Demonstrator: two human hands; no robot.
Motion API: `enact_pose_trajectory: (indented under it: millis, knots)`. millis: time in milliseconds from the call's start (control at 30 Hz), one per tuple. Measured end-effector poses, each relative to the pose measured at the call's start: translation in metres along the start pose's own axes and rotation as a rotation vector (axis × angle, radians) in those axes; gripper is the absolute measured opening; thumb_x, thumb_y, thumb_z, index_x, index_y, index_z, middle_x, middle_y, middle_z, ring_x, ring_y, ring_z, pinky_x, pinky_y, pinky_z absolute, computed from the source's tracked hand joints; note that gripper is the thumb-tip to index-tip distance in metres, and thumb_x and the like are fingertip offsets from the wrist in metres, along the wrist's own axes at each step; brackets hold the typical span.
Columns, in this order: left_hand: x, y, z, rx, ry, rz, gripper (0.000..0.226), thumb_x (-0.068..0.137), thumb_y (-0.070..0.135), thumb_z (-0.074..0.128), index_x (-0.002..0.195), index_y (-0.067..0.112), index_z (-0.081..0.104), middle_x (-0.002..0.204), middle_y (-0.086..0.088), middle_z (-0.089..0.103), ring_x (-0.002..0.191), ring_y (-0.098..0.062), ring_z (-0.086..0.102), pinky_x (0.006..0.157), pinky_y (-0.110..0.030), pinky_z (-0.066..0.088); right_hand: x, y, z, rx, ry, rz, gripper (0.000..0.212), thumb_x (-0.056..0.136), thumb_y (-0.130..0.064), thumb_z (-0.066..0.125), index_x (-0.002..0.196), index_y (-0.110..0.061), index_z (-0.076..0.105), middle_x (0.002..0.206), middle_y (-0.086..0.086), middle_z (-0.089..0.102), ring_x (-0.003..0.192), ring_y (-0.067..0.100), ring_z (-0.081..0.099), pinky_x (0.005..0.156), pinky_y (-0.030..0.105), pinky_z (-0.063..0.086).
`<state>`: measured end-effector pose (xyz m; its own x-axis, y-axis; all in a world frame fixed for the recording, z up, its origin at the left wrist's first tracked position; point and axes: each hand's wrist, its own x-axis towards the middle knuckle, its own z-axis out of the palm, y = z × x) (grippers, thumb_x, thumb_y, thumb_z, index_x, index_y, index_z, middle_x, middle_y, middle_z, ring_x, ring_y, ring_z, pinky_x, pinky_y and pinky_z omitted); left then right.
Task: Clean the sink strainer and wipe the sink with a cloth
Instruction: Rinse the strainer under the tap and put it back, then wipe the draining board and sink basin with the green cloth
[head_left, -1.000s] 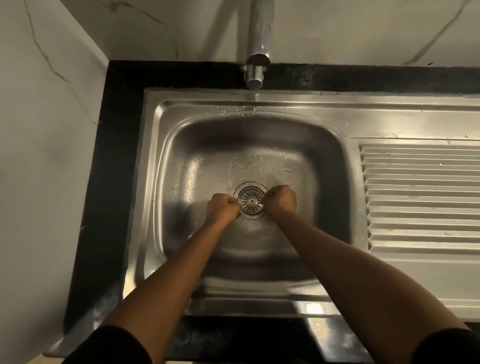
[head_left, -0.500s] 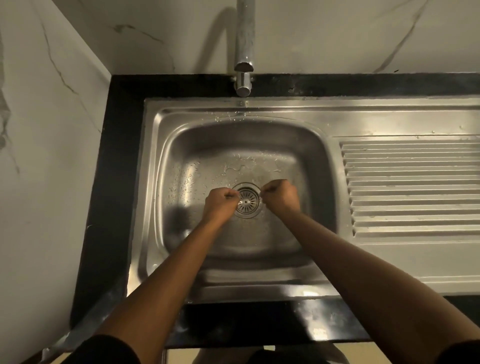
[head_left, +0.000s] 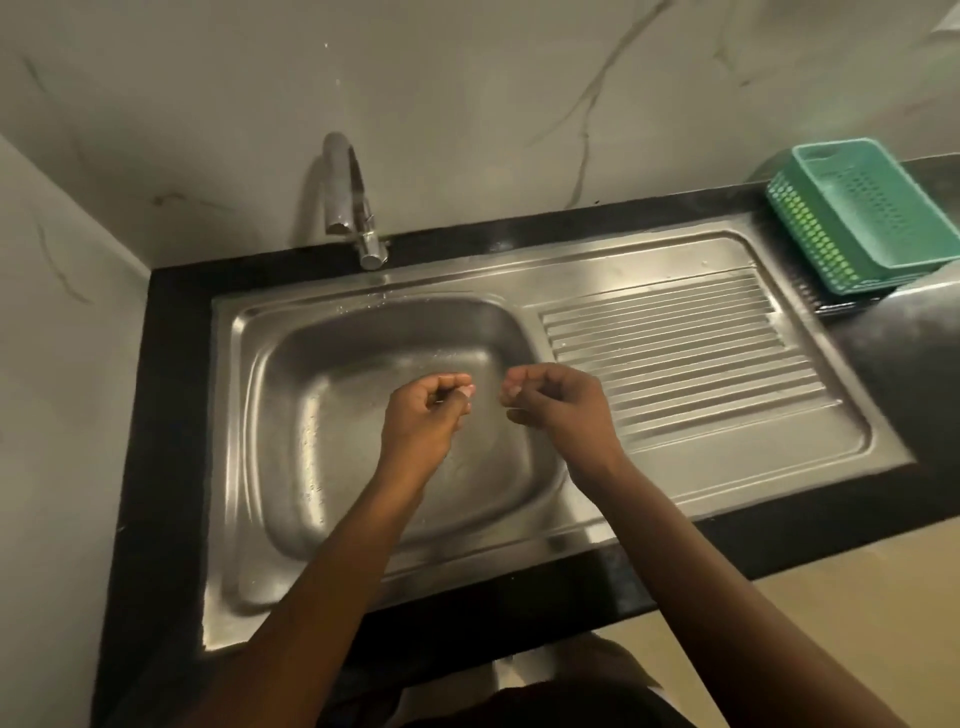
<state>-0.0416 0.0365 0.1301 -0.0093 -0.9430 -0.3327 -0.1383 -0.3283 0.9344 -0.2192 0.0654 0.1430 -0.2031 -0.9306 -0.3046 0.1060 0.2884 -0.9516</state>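
Under both hands sat the sink (head_left: 311, 415). L hand (head_left: 421, 421) fingers curled onto thumb, couldn't tell if pinching anything. R hand (head_left: 563, 410), just beside, curled w/ nothing seen inside. Couldn't see the strainer.

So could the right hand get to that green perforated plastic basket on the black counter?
Probably yes: only the bare ribbed steel drainboard lies between the right hand and the green perforated plastic basket, which sits past its far end.
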Motion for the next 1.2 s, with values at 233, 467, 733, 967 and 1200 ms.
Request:
enact_pose_trajectory:
  millis: [233,467,733,967,1200]
  knots:
    - [-0.045,0.042,0.087,0.001,-0.146,0.089,0.019,0.101,0.012,0.069,0.102,0.028,0.079,0.103,0.001,0.083,0.098,-0.019,0.079,0.082,-0.028,0.064,-0.038,-0.027,-0.086,0.051,0.077,-0.041,0.013,0.091,0.008,0.068,0.103,0.005,0.074,0.097,0.031,0.073,0.086,0.030,0.073,0.078,0.036,0.061]
    - [-0.088,0.058,0.187,0.045,-0.152,0.144,0.015,0.100,0.019,0.070,0.107,0.030,0.079,0.108,0.006,0.082,0.105,-0.015,0.077,0.087,-0.033,0.063,-0.072,-0.037,-0.207,-0.022,0.109,-0.130,0.013,0.093,-0.002,0.071,0.101,-0.010,0.078,0.095,0.011,0.078,0.092,0.024,0.076,0.078,0.029,0.063]
    - [-0.133,0.053,0.278,0.119,-0.143,0.120,0.021,0.100,0.018,0.070,0.107,0.037,0.074,0.115,0.008,0.078,0.111,-0.012,0.072,0.103,-0.047,0.060,-0.089,-0.027,-0.326,-0.162,0.153,-0.102,0.020,0.097,-0.012,0.069,0.113,-0.020,0.077,0.101,-0.009,0.078,0.098,0.008,0.074,0.087,0.024,0.060]
    - [-0.121,0.070,0.328,0.125,-0.186,0.123,0.022,0.100,0.023,0.071,0.114,0.039,0.071,0.121,0.010,0.075,0.114,-0.012,0.071,0.102,-0.046,0.060,-0.066,-0.044,-0.364,-0.189,0.184,-0.124,0.021,0.095,-0.013,0.071,0.113,-0.021,0.076,0.104,-0.010,0.078,0.096,-0.001,0.073,0.084,0.019,0.060]
    - [-0.084,0.099,0.370,0.121,-0.260,0.170,0.024,0.101,0.020,0.069,0.123,0.027,0.073,0.121,0.007,0.076,0.115,-0.013,0.071,0.101,-0.042,0.060,-0.033,-0.067,-0.387,-0.205,0.209,-0.139,0.020,0.095,-0.017,0.072,0.115,-0.020,0.076,0.107,-0.007,0.077,0.098,0.003,0.073,0.087,0.022,0.060]
